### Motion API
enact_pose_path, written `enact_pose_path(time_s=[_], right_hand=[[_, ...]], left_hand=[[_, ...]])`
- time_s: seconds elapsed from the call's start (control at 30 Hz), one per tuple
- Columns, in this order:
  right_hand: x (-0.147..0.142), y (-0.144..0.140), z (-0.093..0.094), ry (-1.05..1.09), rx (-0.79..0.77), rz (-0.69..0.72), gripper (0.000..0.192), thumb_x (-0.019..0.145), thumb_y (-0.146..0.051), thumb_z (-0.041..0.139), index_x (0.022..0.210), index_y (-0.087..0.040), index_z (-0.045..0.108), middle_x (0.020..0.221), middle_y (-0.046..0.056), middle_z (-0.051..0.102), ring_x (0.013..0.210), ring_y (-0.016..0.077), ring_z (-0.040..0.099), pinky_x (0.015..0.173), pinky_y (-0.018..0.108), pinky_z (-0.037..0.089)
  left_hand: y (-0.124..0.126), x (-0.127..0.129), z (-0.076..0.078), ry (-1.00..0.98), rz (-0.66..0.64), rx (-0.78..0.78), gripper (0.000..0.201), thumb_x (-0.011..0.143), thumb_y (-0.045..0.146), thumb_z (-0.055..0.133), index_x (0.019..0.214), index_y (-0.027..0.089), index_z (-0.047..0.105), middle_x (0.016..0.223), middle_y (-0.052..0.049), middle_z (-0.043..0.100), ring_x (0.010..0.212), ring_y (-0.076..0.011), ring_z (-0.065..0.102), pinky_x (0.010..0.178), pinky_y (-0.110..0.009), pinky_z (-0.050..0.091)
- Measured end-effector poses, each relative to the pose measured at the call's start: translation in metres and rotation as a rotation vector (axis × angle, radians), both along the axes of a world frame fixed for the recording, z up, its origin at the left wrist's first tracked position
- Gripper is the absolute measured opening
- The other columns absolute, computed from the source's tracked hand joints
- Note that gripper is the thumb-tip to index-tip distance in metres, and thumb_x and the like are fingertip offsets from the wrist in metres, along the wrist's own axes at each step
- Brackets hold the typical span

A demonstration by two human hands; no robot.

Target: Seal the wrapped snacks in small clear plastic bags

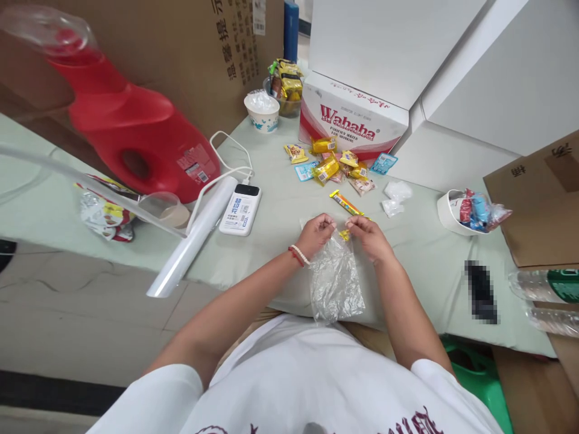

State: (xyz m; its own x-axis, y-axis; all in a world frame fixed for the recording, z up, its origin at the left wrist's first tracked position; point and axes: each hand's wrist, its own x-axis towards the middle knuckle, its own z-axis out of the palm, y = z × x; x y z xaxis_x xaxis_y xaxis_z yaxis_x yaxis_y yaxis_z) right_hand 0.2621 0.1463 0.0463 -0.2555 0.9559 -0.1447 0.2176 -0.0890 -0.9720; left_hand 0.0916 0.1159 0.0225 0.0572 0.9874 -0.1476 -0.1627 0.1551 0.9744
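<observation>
My left hand (319, 234), with bracelets at the wrist, pinches the top edge of a clear plastic bag (337, 280). The bag hangs down toward the table's front edge and my lap. On the other side of its mouth, my right hand (368, 236) is closed, thumb against fingers, at the bag's upper edge. Between the hands a small yellow wrapper (344, 234) shows; whether it is inside the bag I cannot tell. A long orange-and-yellow snack stick (346, 203) lies just beyond my fingers. Farther back is a pile of wrapped snacks (326, 170).
Behind the snacks stands a Wahaha water carton (355, 123). A white power bank (240, 210), a clear film roll (192, 241) and a red detergent jug (136, 132) are at left. Crumpled white plastic (398, 191) and a white bowl of packets (447, 214) are at right.
</observation>
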Motion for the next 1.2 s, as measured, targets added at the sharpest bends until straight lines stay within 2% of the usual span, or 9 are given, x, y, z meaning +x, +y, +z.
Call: enact_pose_path(time_s=[0.17, 0.33, 0.47, 0.6, 0.67, 0.73, 0.87, 1.03, 1.2], right_hand=[[0.011, -0.028, 0.0, 0.245, -0.135, -0.264, 0.042, 0.075, -0.056, 0.08, 0.088, -0.024, 0.056, 0.091, -0.001, 0.069, 0.076, 0.0148, 0.066, 0.074, 0.032, 0.058], [0.031, -0.037, -0.008, 0.09, -0.071, -0.489, 0.034, 0.081, -0.05, 0.07, 0.094, -0.025, 0.051, 0.069, -0.009, 0.057, 0.046, 0.009, 0.047, 0.043, 0.022, 0.043], [0.038, -0.028, -0.014, -0.005, -0.032, -0.502, 0.024, 0.084, -0.043, 0.065, 0.091, -0.025, 0.051, 0.066, -0.008, 0.056, 0.044, 0.0096, 0.044, 0.041, 0.024, 0.04], [0.028, -0.021, -0.014, -0.035, -0.029, -0.514, 0.018, 0.086, -0.04, 0.06, 0.09, -0.025, 0.051, 0.067, -0.007, 0.057, 0.045, 0.0109, 0.045, 0.044, 0.026, 0.042], [0.022, -0.02, -0.013, -0.056, -0.01, -0.489, 0.018, 0.087, -0.042, 0.058, 0.091, -0.025, 0.051, 0.069, -0.006, 0.057, 0.045, 0.0114, 0.046, 0.044, 0.027, 0.043], [0.02, -0.019, -0.011, -0.094, 0.019, -0.458, 0.02, 0.088, -0.044, 0.056, 0.093, -0.026, 0.051, 0.071, -0.005, 0.058, 0.045, 0.012, 0.046, 0.044, 0.027, 0.042], [0.039, -0.016, -0.015, -0.244, 0.075, -0.454, 0.024, 0.089, -0.048, 0.054, 0.095, -0.024, 0.055, 0.074, -0.002, 0.063, 0.048, 0.0132, 0.047, 0.047, 0.027, 0.04], [0.086, -0.003, -0.02, -0.625, 0.067, -0.278, 0.024, 0.086, -0.041, 0.056, 0.089, -0.021, 0.067, 0.076, 0.003, 0.07, 0.066, 0.0184, 0.058, 0.065, 0.029, 0.044], [0.085, 0.053, 0.009, -0.966, 0.315, -0.234, 0.029, 0.093, -0.037, 0.05, 0.094, -0.021, 0.074, 0.092, 0.009, 0.073, 0.084, 0.0239, 0.063, 0.079, 0.034, 0.045]], left_hand=[[-0.045, -0.04, 0.037, -0.358, -0.149, -0.104, 0.043, 0.079, 0.052, 0.083, 0.087, 0.019, 0.055, 0.092, 0.0, 0.065, 0.059, -0.0055, 0.054, 0.044, -0.015, 0.028], [-0.054, -0.093, 0.045, -0.343, -0.117, -0.191, 0.04, 0.078, 0.046, 0.084, 0.089, 0.02, 0.057, 0.107, -0.005, 0.069, 0.09, -0.0162, 0.069, 0.07, -0.026, 0.057], [-0.036, -0.108, 0.024, 0.122, 0.289, -0.234, 0.023, 0.084, 0.035, 0.07, 0.087, 0.022, 0.051, 0.09, -0.002, 0.065, 0.082, -0.0175, 0.066, 0.077, -0.034, 0.057], [-0.043, -0.079, 0.026, 0.749, 0.664, 0.198, 0.024, 0.084, 0.021, 0.062, 0.107, 0.02, 0.057, 0.118, -0.011, 0.063, 0.115, -0.026, 0.06, 0.102, -0.047, 0.05], [-0.055, -0.061, 0.033, 0.928, 0.521, 0.508, 0.026, 0.09, 0.02, 0.057, 0.116, 0.02, 0.059, 0.128, -0.014, 0.063, 0.13, -0.0285, 0.054, 0.111, -0.05, 0.043], [-0.064, -0.049, 0.034, 1.051, 0.131, 0.745, 0.028, 0.094, 0.02, 0.054, 0.121, 0.022, 0.062, 0.13, -0.013, 0.066, 0.133, -0.0271, 0.055, 0.115, -0.049, 0.039], [-0.071, -0.064, 0.005, 1.259, -0.42, 0.685, 0.038, 0.095, 0.023, 0.059, 0.133, 0.023, 0.064, 0.145, -0.015, 0.063, 0.138, -0.0292, 0.055, 0.119, -0.054, 0.033], [-0.091, -0.113, -0.033, 1.293, -0.424, 0.554, 0.058, 0.1, 0.042, 0.056, 0.155, 0.025, 0.049, 0.167, -0.015, 0.042, 0.154, -0.0308, 0.039, 0.128, -0.059, 0.02], [-0.12, -0.117, -0.031, 1.317, -0.284, 0.493, 0.057, 0.104, 0.046, 0.047, 0.158, 0.026, 0.046, 0.166, -0.014, 0.043, 0.155, -0.0313, 0.039, 0.128, -0.063, 0.016]])
